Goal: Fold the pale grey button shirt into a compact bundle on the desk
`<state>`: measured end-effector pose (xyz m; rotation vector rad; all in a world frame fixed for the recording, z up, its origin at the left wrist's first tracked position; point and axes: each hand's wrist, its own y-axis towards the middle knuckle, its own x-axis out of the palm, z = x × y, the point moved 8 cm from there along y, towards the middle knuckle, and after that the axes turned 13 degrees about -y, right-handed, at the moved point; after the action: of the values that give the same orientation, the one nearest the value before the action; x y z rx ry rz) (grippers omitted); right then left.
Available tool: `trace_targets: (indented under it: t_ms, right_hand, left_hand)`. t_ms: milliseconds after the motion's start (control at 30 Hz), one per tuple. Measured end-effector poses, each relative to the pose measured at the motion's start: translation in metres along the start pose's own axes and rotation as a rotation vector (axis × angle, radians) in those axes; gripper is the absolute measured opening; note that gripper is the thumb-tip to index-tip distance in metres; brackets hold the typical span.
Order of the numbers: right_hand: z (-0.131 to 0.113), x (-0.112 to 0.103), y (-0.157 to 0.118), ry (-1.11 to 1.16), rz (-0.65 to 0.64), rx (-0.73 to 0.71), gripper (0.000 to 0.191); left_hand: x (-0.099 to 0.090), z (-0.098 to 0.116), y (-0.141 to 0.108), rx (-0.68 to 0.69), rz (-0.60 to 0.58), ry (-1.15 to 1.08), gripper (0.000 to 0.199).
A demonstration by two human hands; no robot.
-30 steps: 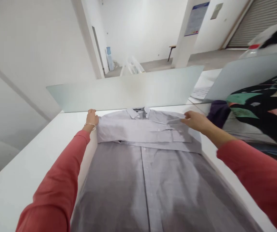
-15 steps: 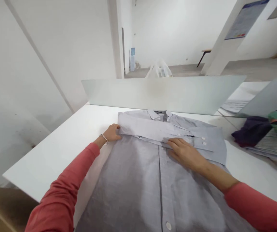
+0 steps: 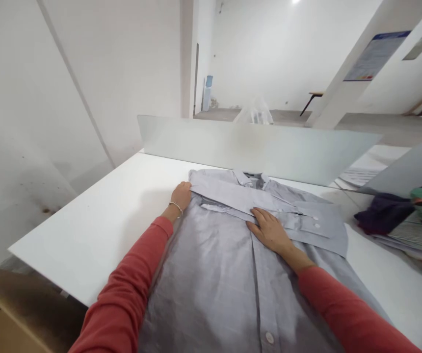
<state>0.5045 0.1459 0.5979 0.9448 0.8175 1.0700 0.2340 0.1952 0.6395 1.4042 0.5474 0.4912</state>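
A grey button-up shirt [image 3: 214,274] lies front up, its collar at the far end. One sleeve [image 3: 233,192] is folded across the chest, with its buttoned cuff over the right side. My left hand [image 3: 182,196], with a bracelet at the wrist, grips the folded edge near the left shoulder; its fingertips are partly hidden. Below that fold a gap shows between sleeve and shirt body. My right hand [image 3: 270,231] lies flat with fingers stretched out, resting on the sleeve's lower edge and the button placket.
The white table [image 3: 122,196] carries the shirt. A frosted divider panel [image 3: 255,147] stands along its far edge. Folded clothes, a dark purple one [image 3: 382,213] among them, are piled at the right. A cardboard box [image 3: 8,323] sits below the table at the lower left.
My left hand has shifted farther up along the shirt's left edge, and the gap under the folded sleeve is wider. My right hand has slid slightly left. The view has also shifted.
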Motion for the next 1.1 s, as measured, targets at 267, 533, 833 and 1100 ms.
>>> trace_targets:
  t_ms: [267, 533, 833, 1100]
  right_hand:
    - [0.000, 0.001, 0.001, 0.002, 0.013, -0.015, 0.046]
    - [-0.002, -0.006, 0.002, 0.007, -0.096, 0.017, 0.047]
    - [-0.001, -0.018, 0.003, 0.045, -0.163, 0.025, 0.049]
    - [0.041, -0.030, 0.007, 0.081, -0.252, 0.097, 0.064]
  left_hand:
    - [-0.007, -0.011, 0.000, -0.061, 0.074, 0.127, 0.025]
    - [-0.004, -0.018, 0.000, -0.031, 0.002, 0.158, 0.028]
    - [0.012, 0.053, -0.001, 0.385, -0.117, 0.149, 0.040]
    - [0.064, 0.034, -0.018, 0.160, -0.423, 0.334, 0.053]
